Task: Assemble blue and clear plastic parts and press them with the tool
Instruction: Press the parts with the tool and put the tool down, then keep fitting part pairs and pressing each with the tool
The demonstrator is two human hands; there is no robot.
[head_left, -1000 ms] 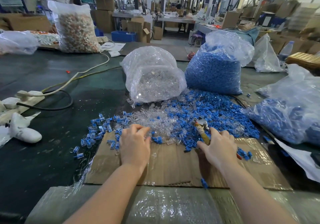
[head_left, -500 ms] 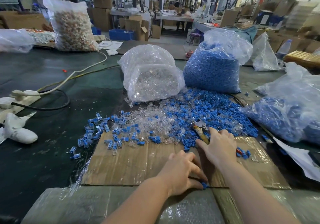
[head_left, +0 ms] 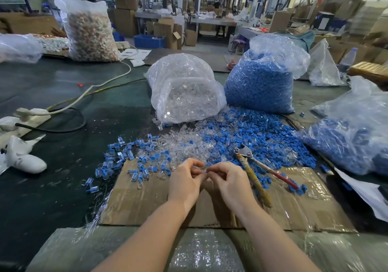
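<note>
Both hands meet over the cardboard sheet point(head_left: 147, 200) near the table's front edge — the left hand point(head_left: 184, 182) and right hand point(head_left: 228, 182) have fingers curled, fingertips together, pinching a small clear part point(head_left: 202, 167) between them. The pressing tool point(head_left: 252, 173) lies just right of the right hand, untouched. The loose pile of blue and clear parts point(head_left: 220, 141) spreads just beyond the hands, before the two bags — clear parts bag point(head_left: 184, 89), blue parts bag point(head_left: 260, 84).

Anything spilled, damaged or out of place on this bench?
Loose blue plastic parts and clear plastic parts lie spilled across the dark green table and worn brown cardboard sheet, probably working stock. Torn clear film trails off the cardboard's left edge.
</note>
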